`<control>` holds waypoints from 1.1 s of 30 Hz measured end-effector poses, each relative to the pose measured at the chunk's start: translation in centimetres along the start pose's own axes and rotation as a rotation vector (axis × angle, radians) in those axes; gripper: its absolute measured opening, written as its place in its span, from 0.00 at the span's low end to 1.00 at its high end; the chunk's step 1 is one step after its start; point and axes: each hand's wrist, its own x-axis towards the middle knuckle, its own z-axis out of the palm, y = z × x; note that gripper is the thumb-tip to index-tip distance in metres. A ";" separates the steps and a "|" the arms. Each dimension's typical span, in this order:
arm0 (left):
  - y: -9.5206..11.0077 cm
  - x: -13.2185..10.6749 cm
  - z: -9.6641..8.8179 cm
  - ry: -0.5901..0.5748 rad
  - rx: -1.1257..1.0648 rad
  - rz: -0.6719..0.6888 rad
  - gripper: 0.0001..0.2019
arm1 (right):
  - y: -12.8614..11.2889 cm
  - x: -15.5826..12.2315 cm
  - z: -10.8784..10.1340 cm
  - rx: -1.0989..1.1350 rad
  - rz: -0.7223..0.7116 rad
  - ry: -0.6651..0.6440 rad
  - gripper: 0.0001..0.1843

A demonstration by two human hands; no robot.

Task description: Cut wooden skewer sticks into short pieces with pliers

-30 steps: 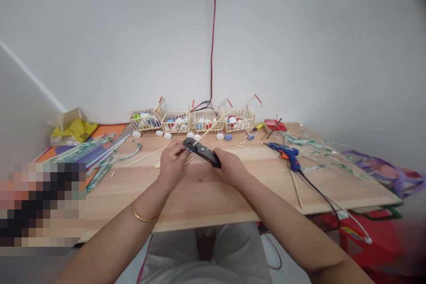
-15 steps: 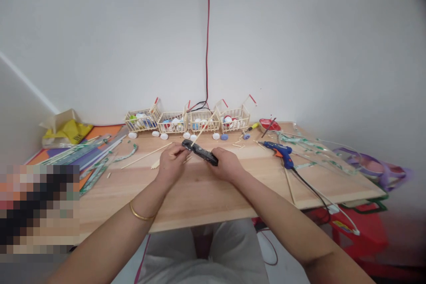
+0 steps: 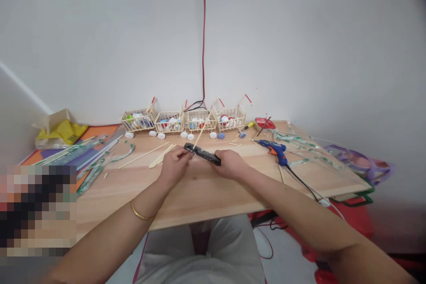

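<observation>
My right hand (image 3: 231, 165) is closed around one end of a long black hand tool (image 3: 207, 155), whose exact kind I cannot make out. At the tool's far left end, a thin wooden stick (image 3: 201, 135) slants up and to the right across it. My left hand (image 3: 175, 165) is closed in a pinch at the stick's lower end, right by the tool. Just left of that hand lie several loose wooden sticks (image 3: 160, 158) on the table. Behind both hands stands a row of several small wooden shopping carts (image 3: 169, 128) with coloured balls inside.
A blue glue gun (image 3: 277, 150) lies to the right on the wooden table (image 3: 199, 199), its cord trailing forward. Near it are a red dish (image 3: 264, 123) and green-white plastic wrappers (image 3: 302, 142). A yellow bag (image 3: 65, 132) sits at the left. Purple straps (image 3: 369, 167) hang at the right edge.
The view has shifted slightly. My hands still hold the black tool and the stick together, and the tool has tilted a little flatter. More of the loose sticks shows beside my left hand.
</observation>
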 end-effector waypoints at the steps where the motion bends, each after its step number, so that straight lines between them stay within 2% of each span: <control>1: 0.1 -0.1 0.1 -0.014 -0.014 -0.010 0.06 | 0.2 -0.2 0.0 0.002 -0.005 -0.008 0.19; 6: -0.1 -0.4 0.7 -0.073 -0.032 -0.029 0.06 | 1.0 -0.8 -0.1 0.022 -0.038 -0.033 0.19; 11: -0.1 -0.5 0.8 -0.073 0.022 0.029 0.07 | 1.4 -1.0 -0.4 -0.058 -0.082 0.043 0.19; 18: 0.1 -0.9 1.2 -0.155 -0.113 -0.212 0.10 | 1.3 -0.5 0.1 -0.082 -0.076 0.031 0.21; 23: 0.3 -0.6 0.9 -0.089 -0.106 -0.197 0.09 | 0.9 0.5 0.3 -0.062 -0.072 0.028 0.19; 27: 0.3 -0.5 1.0 -0.117 -0.139 -0.235 0.11 | 1.0 0.4 0.3 -0.050 -0.056 -0.016 0.17; 33: -1.0 -0.5 1.7 -0.150 -0.302 -0.306 0.10 | 1.2 0.1 0.1 -0.058 -0.040 -0.035 0.17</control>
